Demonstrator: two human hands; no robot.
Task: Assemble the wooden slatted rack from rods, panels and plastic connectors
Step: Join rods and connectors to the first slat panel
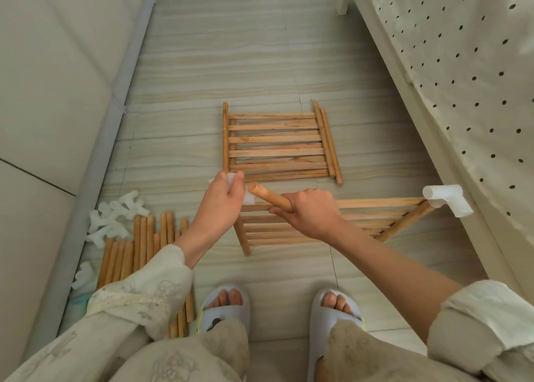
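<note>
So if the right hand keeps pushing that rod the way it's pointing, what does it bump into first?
Most likely the white connector held in the left hand. The rod in the right hand aims up-left at it, its tip already close. Depth is hard to judge from one view.

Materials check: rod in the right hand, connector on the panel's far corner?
Rod: looks like wood, light brown, faint grain, matte, probably unvarnished. Connector: seems plastic, milky white and slightly translucent, smooth moulded tube shape. Neither is certain from look alone.
</note>
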